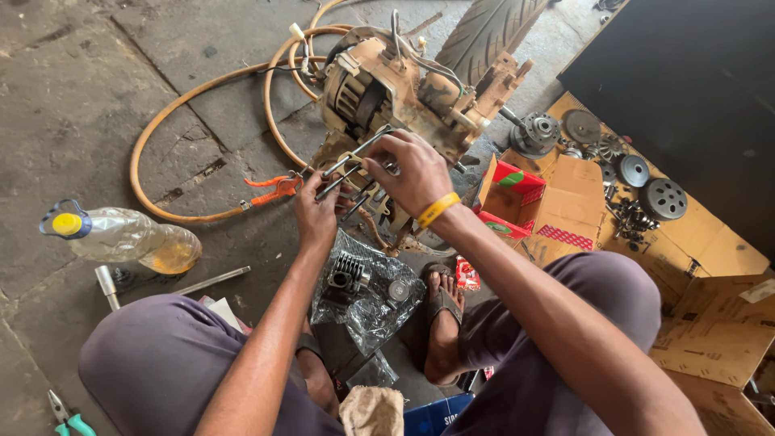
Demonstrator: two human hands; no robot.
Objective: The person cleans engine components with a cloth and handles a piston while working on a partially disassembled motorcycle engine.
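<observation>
Clamping both grips on the long studs [355, 157] — left hand [316, 211] low, right hand [412, 171] above, engine [387, 89] just beyond.

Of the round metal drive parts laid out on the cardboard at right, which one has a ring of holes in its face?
The dark round disc with a ring of holes, the one farthest right. The smaller dark round pulley beside it and the flat grey disc further back show no such holes.

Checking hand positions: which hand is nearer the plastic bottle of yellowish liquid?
Left. The left hand is closer to the bottle; the right hand lies farther, beyond it.
</observation>
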